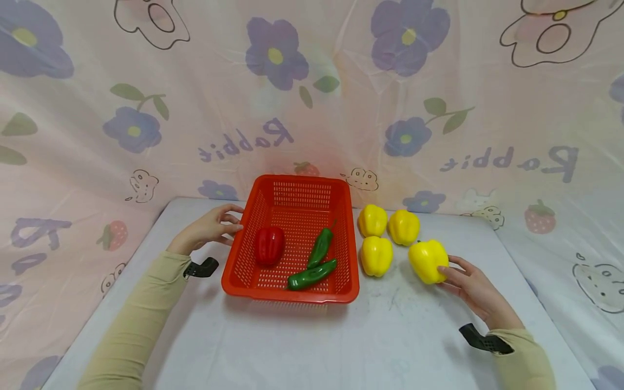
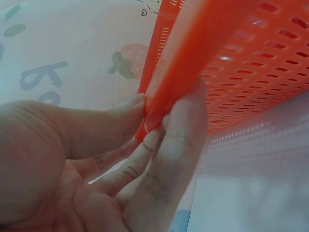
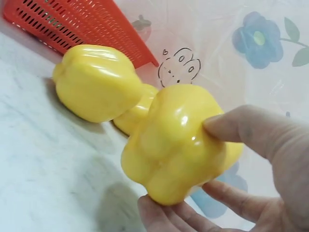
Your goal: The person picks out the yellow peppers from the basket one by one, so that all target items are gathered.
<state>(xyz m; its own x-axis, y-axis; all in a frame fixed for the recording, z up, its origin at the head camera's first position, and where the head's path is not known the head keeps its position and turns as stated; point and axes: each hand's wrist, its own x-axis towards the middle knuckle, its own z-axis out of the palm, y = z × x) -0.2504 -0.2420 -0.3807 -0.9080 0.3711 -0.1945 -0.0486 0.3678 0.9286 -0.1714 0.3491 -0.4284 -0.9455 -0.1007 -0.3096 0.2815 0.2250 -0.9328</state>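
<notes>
My left hand (image 1: 210,228) grips the left rim of a red plastic basket (image 1: 233,271), thumb above and fingers under the edge in the left wrist view. Inside the basket lie a red bell pepper (image 1: 269,245) and two green chili peppers (image 1: 320,247). To the right, my right hand (image 1: 470,284) holds a yellow bell pepper (image 1: 428,261) between thumb and fingers. In the right wrist view this yellow pepper (image 3: 174,140) is lifted over the table, its lobed end towards the camera. Three more yellow bell peppers (image 1: 377,256) stand between it and the basket.
A white marbled table (image 1: 370,346) carries everything. Behind it hangs a pale curtain (image 1: 336,130) printed with purple flowers, rabbits and strawberries. The three loose peppers sit close together along the basket's right wall (image 3: 91,24).
</notes>
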